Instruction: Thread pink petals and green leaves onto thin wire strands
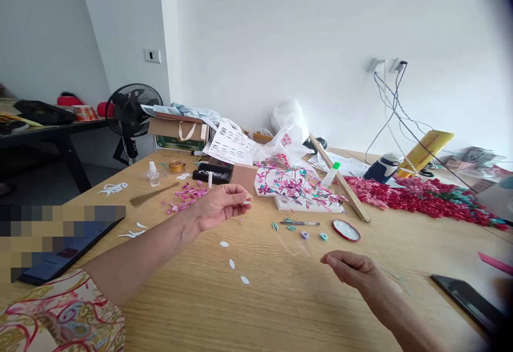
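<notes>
My left hand (225,206) is raised over the middle of the table, thumb and fingers pinched on a small white leaf-shaped piece (247,201). Lower and to the right, my right hand (352,269) is closed in a pinch too; what lies between its fingertips, if anything, is too fine to make out. Three pointed white pieces lie on the wood below my left hand: an upper one (224,244), a middle one (231,264) and a lower one (245,280). Beyond my hands are a lilac thread spool (305,235), a teal spool (324,237) and a pen (300,223).
Pink and purple flower sprigs (296,186) rest on white foam (312,206). A round red-rimmed dish (346,231), a wooden bar (348,192) and a red floral heap (420,197) are to the right. A phone (465,298) lies front right, a tablet (76,250) left, a small bottle (153,174) behind.
</notes>
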The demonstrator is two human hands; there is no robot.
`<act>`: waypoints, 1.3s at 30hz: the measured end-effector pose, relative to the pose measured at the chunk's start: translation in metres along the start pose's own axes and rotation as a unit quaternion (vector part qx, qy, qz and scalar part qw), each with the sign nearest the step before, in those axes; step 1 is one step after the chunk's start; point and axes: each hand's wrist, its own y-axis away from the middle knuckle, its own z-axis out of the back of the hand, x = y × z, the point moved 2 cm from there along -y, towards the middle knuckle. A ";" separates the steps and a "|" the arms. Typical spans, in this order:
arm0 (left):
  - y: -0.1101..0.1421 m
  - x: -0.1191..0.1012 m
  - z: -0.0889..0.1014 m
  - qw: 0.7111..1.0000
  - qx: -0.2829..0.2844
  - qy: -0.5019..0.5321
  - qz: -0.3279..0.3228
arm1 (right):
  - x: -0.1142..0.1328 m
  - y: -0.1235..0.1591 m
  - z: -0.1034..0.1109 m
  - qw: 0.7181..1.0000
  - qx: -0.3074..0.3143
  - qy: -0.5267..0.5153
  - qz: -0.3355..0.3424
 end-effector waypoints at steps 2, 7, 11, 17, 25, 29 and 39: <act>0.001 0.000 0.002 1.000 -0.005 0.000 0.001 | -0.002 -0.001 0.000 1.000 0.002 0.000 -0.003; 0.003 0.000 0.000 1.000 0.000 -0.011 0.001 | 0.001 -0.006 -0.002 0.999 0.044 -0.025 -0.019; -0.002 0.007 -0.016 0.999 0.041 -0.028 0.013 | 0.013 -0.011 0.001 0.995 0.079 -0.057 -0.002; -0.036 0.038 -0.050 0.992 0.122 -0.022 0.031 | 0.030 -0.016 0.007 0.992 0.109 -0.046 0.032; -0.066 0.075 -0.073 0.977 0.181 -0.004 0.108 | 0.032 -0.024 0.008 0.990 0.117 -0.059 0.044; -0.065 0.085 -0.076 0.963 0.228 -0.004 0.143 | 0.028 -0.028 0.008 0.992 0.095 -0.071 0.040; -0.045 0.068 -0.036 0.972 0.170 -0.022 0.160 | 0.005 -0.032 0.020 0.992 -0.031 -0.122 0.026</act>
